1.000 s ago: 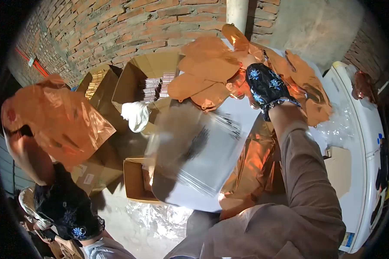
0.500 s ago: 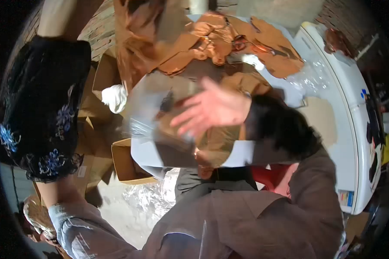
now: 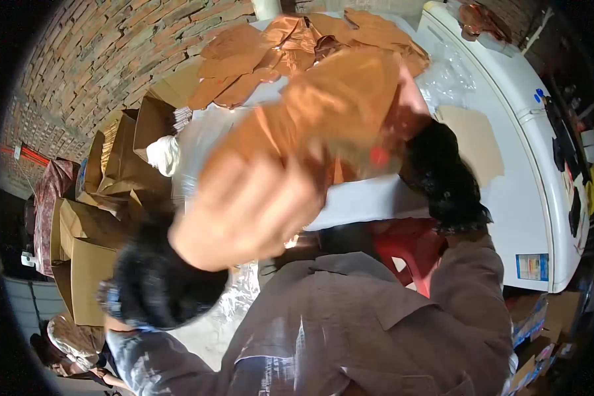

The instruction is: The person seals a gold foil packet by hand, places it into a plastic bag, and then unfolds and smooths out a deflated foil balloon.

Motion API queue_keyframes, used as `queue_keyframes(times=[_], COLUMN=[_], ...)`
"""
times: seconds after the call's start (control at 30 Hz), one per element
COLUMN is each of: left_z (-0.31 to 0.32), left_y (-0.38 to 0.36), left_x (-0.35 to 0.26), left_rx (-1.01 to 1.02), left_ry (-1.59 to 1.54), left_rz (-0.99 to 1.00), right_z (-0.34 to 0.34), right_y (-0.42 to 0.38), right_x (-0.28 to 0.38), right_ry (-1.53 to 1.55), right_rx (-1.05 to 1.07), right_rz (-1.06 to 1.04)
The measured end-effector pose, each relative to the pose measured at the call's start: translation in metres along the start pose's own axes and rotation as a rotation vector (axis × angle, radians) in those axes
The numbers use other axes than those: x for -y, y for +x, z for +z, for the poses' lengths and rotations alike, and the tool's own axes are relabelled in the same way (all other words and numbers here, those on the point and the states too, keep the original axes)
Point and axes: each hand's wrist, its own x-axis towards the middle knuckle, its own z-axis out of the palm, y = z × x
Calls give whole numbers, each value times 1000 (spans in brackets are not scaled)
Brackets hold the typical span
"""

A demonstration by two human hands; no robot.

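A copper-coloured shiny sheet, blurred by motion, is held up between my two hands above the white table. My left hand is in front at the left, its fingers closed on the sheet's near edge. My right hand grips the far right side, partly behind the sheet. Flat copper-coloured pieces lie spread over the back of the table. Clear plastic lies at the table's left edge.
Open cardboard boxes and a white cloth bundle stand at the left. A white fridge lies along the right, with a beige sheet beside it. A red stool is under the table. Another person is at the lower left.
My left hand has come down from the upper left to the middle. My right hand, open and empty before, now holds the sheet. The view has shifted, showing more brick wall.
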Motion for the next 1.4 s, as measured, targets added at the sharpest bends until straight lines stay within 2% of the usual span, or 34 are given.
queue_keyframes(times=[0.03, 0.1, 0.13, 0.2, 0.23, 0.37, 0.43, 0.6, 0.67, 0.77, 0.8, 0.9, 0.93, 1.03, 1.1, 1.13, 1.2, 1.23, 1.33, 1.4], left_z=[10, 28, 35, 50, 54, 57, 60, 64, 74, 69, 68, 55, 57, 68, 74, 76, 80, 85, 85, 85], left_y=[-15, -37, -44, -56, -58, -58, -61, -60, -53, -41, -38, -31, -32, -39, -49, -54, -65, -71, -77, -77], left_x=[-24, -67, -86, -123, -133, -154, -158, -146, -130, -88, -79, -58, -59, -75, -94, -105, -129, -141, -154, -155], left_rx=[63, 187, 246, 219, 225, 181, 139, 77, 60, 42, 14, 5, -13, -83, -9, 29, 84, 74, 130, 141], left_ry=[-70, -231, -322, -435, -477, -508, -572, -576, -552, -352, -303, -169, -163, -210, -321, -375, -440, -491, -529, -536], left_rz=[32, 70, 79, 45, 34, 17, 34, 46, 12, -57, -104, -143, -142, -151, -73, -35, -3, -3, 15, 9], right_z=[-11, -79, -94, -108, -81, -97, -89, -69, -79, -24, -8, 27, 20, 8, -37, -31, -74, -87, -97, -104], right_y=[-11, -16, -23, -45, -62, -68, -53, -20, 19, 52, 59, 55, 61, 22, 12, -8, -29, -35, -49, -44], right_x=[2, -9, -13, -25, -32, -57, -59, -65, -48, -15, -2, 29, 31, 31, 9, 1, -20, -33, -64, -64], right_ry=[-154, 348, 297, 198, -123, -443, -566, -1027, -1263, -1214, -1150, -811, -664, -599, -655, -973, -854, -888, -872, -896], right_rx=[-102, -123, -97, -48, -185, -153, -158, 8, 393, 95, 32, 37, 85, -171, 23, -307, -147, -176, -379, -348], right_rz=[28, 382, 430, 529, 405, 390, 469, 286, -231, 13, 32, -177, -295, -148, -121, 82, 304, 379, 294, 267])
